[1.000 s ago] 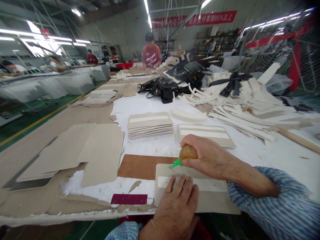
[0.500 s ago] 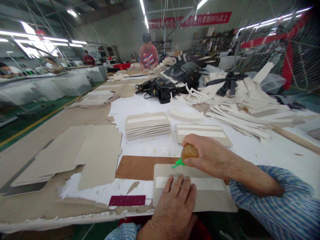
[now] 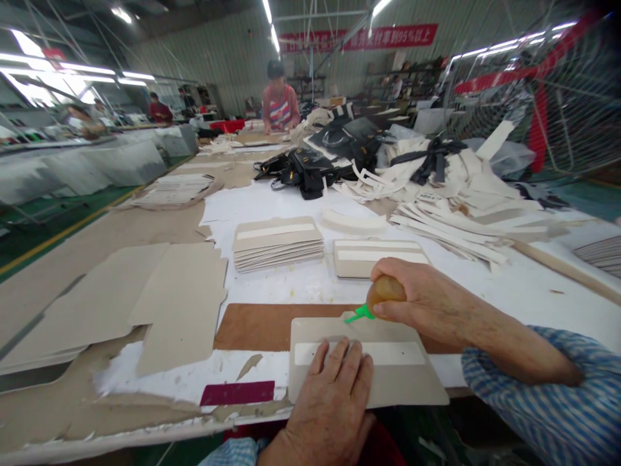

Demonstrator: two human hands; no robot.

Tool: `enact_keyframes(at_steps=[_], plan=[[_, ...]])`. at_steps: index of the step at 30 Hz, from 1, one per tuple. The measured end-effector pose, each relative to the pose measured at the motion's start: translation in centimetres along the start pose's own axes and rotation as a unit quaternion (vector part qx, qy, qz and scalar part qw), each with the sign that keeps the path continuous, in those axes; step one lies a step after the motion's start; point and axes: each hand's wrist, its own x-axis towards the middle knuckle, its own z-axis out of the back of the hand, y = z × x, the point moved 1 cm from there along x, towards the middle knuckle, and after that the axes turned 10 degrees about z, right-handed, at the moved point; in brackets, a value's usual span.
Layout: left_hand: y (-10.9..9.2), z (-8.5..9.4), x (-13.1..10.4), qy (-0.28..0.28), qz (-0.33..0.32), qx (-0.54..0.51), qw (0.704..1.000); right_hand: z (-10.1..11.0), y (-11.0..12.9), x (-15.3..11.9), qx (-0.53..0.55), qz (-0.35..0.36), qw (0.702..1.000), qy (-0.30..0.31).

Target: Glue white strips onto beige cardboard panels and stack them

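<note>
My right hand [image 3: 412,301] is wrapped round a small amber glue bottle [image 3: 383,291] with a green nozzle. The nozzle points down to the left, its tip at the upper part of a beige panel [image 3: 407,385]. Across that panel runs a pale strip [image 3: 388,353] with small dark dots. My left hand [image 3: 334,395] lies flat on the panel, fingers stretched over the strip. Under the panel's far edge is a brown sheet [image 3: 281,323]. The panel's near edge overhangs the table edge.
Beyond my hands stand a stack of beige panels [image 3: 276,244] and a smaller stack [image 3: 354,262]. Larger beige pieces [image 3: 182,304] lie left, a maroon strip [image 3: 237,393] near the front edge. Black bags [image 3: 305,168] and cream scraps [image 3: 456,220] are farther back. A person [image 3: 280,107] stands at the far end.
My right hand has moved the glue bottle a little to the right along the panel's upper part. My left hand stays flat on the panel. The whole view has shifted slightly.
</note>
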Motion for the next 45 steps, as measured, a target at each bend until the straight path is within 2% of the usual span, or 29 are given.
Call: enact_keyframes(at_steps=[11, 23, 31, 36, 45], plan=[[0.0, -0.4, 0.1, -0.009, 0.006, 0.019, 1.0, 0.7, -2.2, -1.8, 0.007, -0.026, 0.999, -0.026], [0.4, -0.9, -0.1, -0.051, -0.005, 0.036, 0.998, 1.9, -4.6, -5.0, 0.031, -0.112, 0.993, -0.031], [0.5, -1.0, -0.3, -0.065, -0.001, 0.041, 0.997, 2.7, -6.0, -6.8, 0.053, -0.1, 0.991, -0.07], [0.5, -1.0, -0.3, -0.06, 0.0, 0.039, 0.997, 2.8, -7.3, -7.3, 0.057, -0.122, 0.988, -0.08], [0.5, -1.1, -0.2, -0.059, 0.001, 0.037, 0.998, 2.4, -6.8, -6.8, 0.076, -0.139, 0.985, -0.068]])
